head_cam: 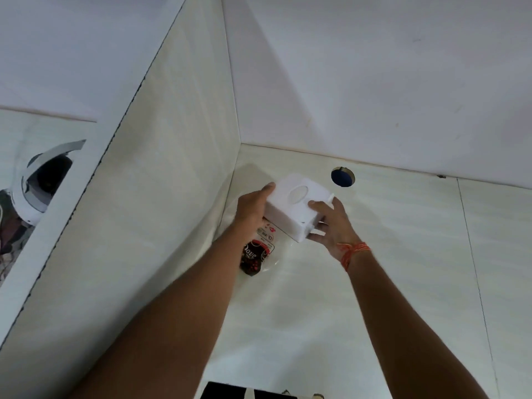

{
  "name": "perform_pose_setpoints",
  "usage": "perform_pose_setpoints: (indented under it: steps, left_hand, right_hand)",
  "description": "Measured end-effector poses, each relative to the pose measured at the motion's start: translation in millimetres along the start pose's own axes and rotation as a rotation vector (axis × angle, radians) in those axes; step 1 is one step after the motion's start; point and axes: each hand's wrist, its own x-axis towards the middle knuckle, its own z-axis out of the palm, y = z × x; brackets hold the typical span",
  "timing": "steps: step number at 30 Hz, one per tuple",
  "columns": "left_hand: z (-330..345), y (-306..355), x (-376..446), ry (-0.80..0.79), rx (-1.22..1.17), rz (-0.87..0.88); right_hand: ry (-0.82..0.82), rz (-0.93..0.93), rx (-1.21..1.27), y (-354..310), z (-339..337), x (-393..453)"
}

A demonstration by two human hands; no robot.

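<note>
A white plastic box (293,207) with an oval opening on its top is held tilted near the back left corner of a white desk (374,254). My left hand (252,207) grips its left side, fingers curled under it. On the box's right end my right hand (331,223) holds it, thumb on top; an orange thread circles that wrist. Under the box lies a clear plastic bag holding a dark brown chocolate packet (253,259), partly hidden by the box and my left forearm.
A white partition wall (144,197) rises on the left and a white back panel (374,82) behind. A round cable hole (342,177) is cut in the desk near the back. A white helmet (37,185) shows beyond the partition. Something dark (224,391) lies at the desk's front edge.
</note>
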Motion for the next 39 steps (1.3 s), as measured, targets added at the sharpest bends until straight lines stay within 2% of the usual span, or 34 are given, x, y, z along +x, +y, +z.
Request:
perform_pose_setpoints:
  steps: [2,4,7,10,15,18,21,23,25,26,28,31,35,39]
  left_hand:
    - [-7.8,13.5,17.2,-0.151,0.068,-0.038]
    - [-8.4,24.1,32.9,-0.169,0.165,0.006]
    - [9.2,31.5,46.7,-0.105,0.11,0.106]
    - [29.6,24.4,59.5,-0.084,0.127,0.124]
    - [39.2,8.2,88.6,0.036,0.327,0.298]
    - [38.5,4.5,101.9,0.066,0.613,0.411]
    - [36.7,1.9,105.6,0.052,0.757,0.47]
    - [32.0,0.9,96.5,0.083,0.803,0.459]
    - [21.3,-0.8,77.3,0.195,0.858,0.459]
    - [14.2,-4.3,67.6,0.26,0.914,0.429]
    - [1.1,-13.7,48.7,0.32,1.085,0.248]
    - [-12.7,-31.2,33.1,0.254,1.222,-0.027]
    - [-21.8,-45.6,27.0,0.31,1.154,-0.057]
    - [-18.9,-58.5,9.9,0.341,1.037,-0.134]
  right_hand:
    - [-0.084,0.044,-0.097,-16.1,-9.8,9.8]
    - [-0.123,0.073,-0.162,-28.6,-12.9,23.6]
    - [-0.053,-0.017,-0.02,-36.1,1.0,48.6]
    - [0.058,-0.081,0.062,-35.5,21.6,74.6]
    - [0.312,-0.166,-0.34,-20.9,30.5,113.2]
    - [0.366,-0.204,-0.461,-10.1,23.3,128.7]
    - [0.392,-0.121,-0.716,-8.7,16.0,132.5]
    - [0.395,-0.099,-0.688,-7.4,11.9,119.1]
    - [0.412,-0.134,-0.497,3.2,6.7,92.9]
    - [0.436,-0.133,-0.454,13.5,4.5,75.6]
    - [0.449,-0.051,-0.539,42.2,3.7,40.1]
    - [0.371,0.092,-0.605,80.8,15.3,13.1]
    - [0.367,0.154,-0.419,91.5,28.5,28.4]
    - [0.384,0.085,-0.165,90.4,19.1,30.8]
